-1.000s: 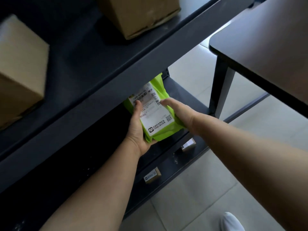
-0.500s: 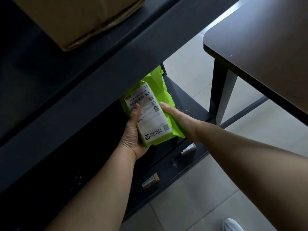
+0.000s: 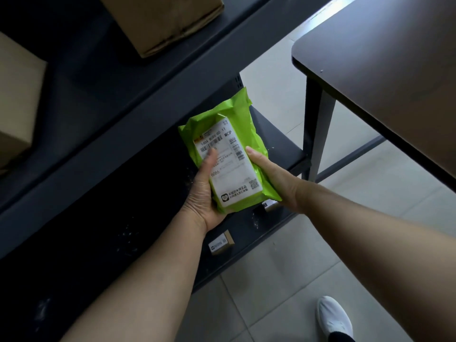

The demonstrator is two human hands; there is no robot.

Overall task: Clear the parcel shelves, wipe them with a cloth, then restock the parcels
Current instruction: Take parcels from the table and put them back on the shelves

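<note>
We hold one green parcel (image 3: 229,156), white label up, clamped between our left hand (image 3: 206,191) and right hand (image 3: 274,178), above the lower shelf (image 3: 278,141), beneath the upper shelf (image 3: 138,114).

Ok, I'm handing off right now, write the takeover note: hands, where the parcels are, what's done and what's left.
Left hand: gripping the green parcel from its left edge, thumb on the label.
Right hand: gripping the same parcel from its right edge.
Parcel is held in front of the lower shelf, not resting on it.
Two cardboard boxes sit on the upper shelf; two small boxes lie on the bottom shelf edge.
Specks show on the dark lower shelves, and no cloth is in view.
Whether this parcel is going out or in cannot be told.
</note>
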